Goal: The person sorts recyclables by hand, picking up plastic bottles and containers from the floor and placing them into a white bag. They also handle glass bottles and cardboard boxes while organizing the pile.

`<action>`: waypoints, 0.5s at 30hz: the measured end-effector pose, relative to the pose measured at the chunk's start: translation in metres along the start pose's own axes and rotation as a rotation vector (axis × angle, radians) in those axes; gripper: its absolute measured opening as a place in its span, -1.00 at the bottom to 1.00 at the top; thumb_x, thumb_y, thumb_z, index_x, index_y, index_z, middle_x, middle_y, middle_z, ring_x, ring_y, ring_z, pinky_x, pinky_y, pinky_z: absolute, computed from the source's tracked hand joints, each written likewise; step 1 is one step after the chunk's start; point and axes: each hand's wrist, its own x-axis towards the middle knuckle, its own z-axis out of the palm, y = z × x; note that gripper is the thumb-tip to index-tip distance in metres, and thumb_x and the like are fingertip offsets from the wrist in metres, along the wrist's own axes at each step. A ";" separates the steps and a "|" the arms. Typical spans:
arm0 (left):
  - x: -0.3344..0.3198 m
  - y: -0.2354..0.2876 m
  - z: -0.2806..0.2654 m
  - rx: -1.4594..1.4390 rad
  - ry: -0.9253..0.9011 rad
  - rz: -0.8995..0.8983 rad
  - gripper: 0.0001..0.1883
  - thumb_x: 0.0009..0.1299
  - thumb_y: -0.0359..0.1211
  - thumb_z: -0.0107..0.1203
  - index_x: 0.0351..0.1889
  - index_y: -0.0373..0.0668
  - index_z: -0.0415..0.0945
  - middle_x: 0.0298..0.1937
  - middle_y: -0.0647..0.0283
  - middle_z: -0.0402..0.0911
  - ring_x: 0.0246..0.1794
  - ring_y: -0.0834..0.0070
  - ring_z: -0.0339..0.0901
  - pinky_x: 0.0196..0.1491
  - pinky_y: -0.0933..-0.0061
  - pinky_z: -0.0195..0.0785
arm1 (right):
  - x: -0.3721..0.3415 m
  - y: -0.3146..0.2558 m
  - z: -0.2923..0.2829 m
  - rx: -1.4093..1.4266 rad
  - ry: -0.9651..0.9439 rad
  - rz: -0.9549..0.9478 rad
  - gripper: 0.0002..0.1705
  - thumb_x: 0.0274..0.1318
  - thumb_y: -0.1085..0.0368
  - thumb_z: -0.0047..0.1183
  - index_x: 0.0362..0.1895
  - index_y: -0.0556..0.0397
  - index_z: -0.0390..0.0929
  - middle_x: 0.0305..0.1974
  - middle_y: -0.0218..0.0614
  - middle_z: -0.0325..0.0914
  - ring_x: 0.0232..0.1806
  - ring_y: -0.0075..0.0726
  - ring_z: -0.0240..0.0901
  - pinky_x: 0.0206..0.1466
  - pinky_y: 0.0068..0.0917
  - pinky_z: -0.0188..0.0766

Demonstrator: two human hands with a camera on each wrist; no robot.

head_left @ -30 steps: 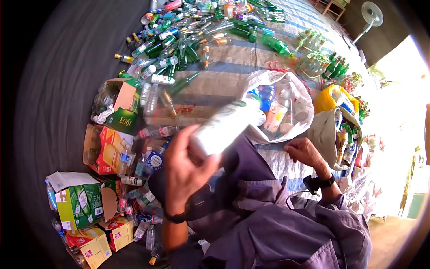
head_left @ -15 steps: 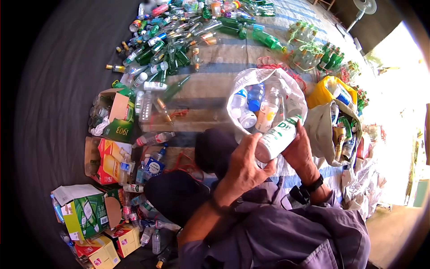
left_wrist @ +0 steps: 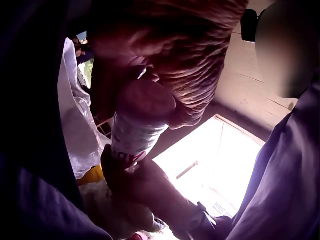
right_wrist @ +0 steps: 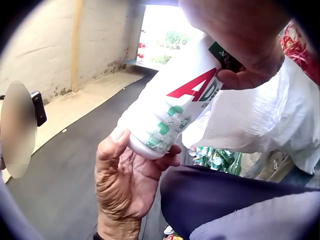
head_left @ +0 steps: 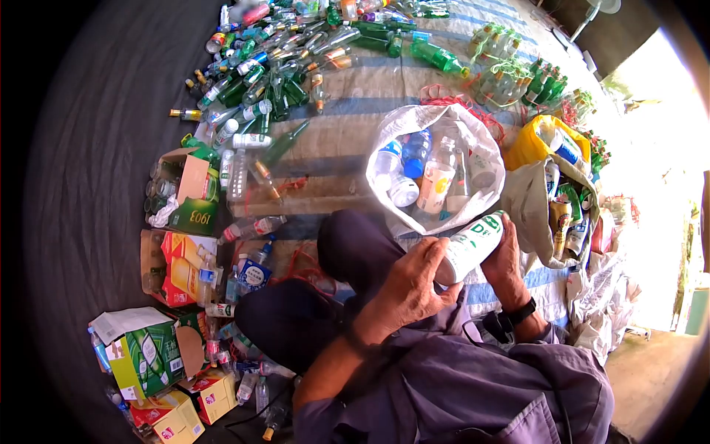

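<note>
A white plastic bottle with a green cap end, green print and a red letter A is held tilted between both hands, above the lap. My left hand grips its base end, the thumb on one side and fingers on the other. At the cap end, my right hand has its fingers curled round the bottle, hiding much of the cap. Just beyond the hands stands an open white sack with several plastic bottles inside, among them a blue one and one with an orange-and-white label.
A beige sack of cans and a yellow bag stand to the right. Many glass and plastic bottles lie piled at the far left on a striped sheet. Cardboard boxes line the left side. Red string lies behind the white sack.
The left hand has brought the bottle right and down from near the sack's opening, and the right hand has taken hold of its cap end. In the last half second both shifted slightly.
</note>
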 end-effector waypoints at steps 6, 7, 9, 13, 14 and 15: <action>0.001 0.002 0.009 0.017 -0.015 0.007 -0.18 0.14 -0.33 0.44 0.30 -0.43 0.25 0.09 -0.18 0.49 0.07 -0.09 0.56 0.13 0.17 0.53 | 0.021 -0.029 0.001 -0.109 0.007 -0.105 -0.67 0.46 -0.02 -0.04 -0.13 -0.05 0.56 -0.28 -0.43 0.61 -0.21 -0.41 0.59 -0.04 -0.39 0.54; 0.006 -0.002 0.006 -0.019 -0.003 -0.021 -0.17 0.14 -0.32 0.46 0.33 -0.41 0.27 0.16 -0.22 0.48 0.12 -0.14 0.54 0.16 0.12 0.50 | 0.024 -0.038 0.001 -0.162 -0.017 -0.170 -0.65 0.47 0.00 -0.05 -0.09 0.00 0.56 -0.24 -0.43 0.61 -0.16 -0.45 0.58 -0.03 -0.41 0.51; 0.013 -0.009 -0.002 -0.052 0.006 -0.051 -0.15 0.13 -0.32 0.48 0.35 -0.39 0.28 0.24 -0.26 0.46 0.18 -0.19 0.52 0.18 0.07 0.48 | 0.015 -0.052 0.036 -0.251 0.038 -0.310 -0.56 0.45 -0.06 -0.01 -0.11 0.09 0.58 -0.29 -0.37 0.66 -0.29 -0.42 0.63 -0.22 -0.43 0.55; 0.021 -0.020 -0.011 0.247 -0.201 -0.304 -0.18 0.17 -0.27 0.46 0.35 -0.36 0.31 0.39 -0.25 0.32 0.18 -0.15 0.54 0.16 0.05 0.49 | 0.031 -0.065 0.056 -0.353 -0.038 -0.421 -0.53 0.45 -0.04 0.01 -0.03 0.17 0.56 -0.22 -0.21 0.70 -0.25 -0.29 0.71 -0.25 -0.33 0.70; 0.017 -0.033 -0.001 0.426 -0.321 -0.266 -0.28 0.20 -0.30 0.40 0.30 -0.35 0.37 0.32 -0.20 0.39 0.10 -0.07 0.57 0.08 0.07 0.50 | 0.037 -0.061 0.059 -0.394 -0.036 -0.432 -0.54 0.44 -0.02 0.04 -0.02 0.18 0.56 -0.21 -0.19 0.69 -0.26 -0.26 0.71 -0.29 -0.32 0.71; 0.014 -0.044 0.009 0.604 -0.442 -0.224 -0.37 0.23 -0.33 0.35 0.25 -0.34 0.43 0.25 -0.15 0.45 0.02 0.00 0.61 0.01 0.09 0.52 | 0.042 -0.057 0.060 -0.436 -0.035 -0.443 -0.56 0.42 0.01 0.07 -0.02 0.20 0.56 -0.21 -0.17 0.69 -0.27 -0.24 0.71 -0.33 -0.32 0.73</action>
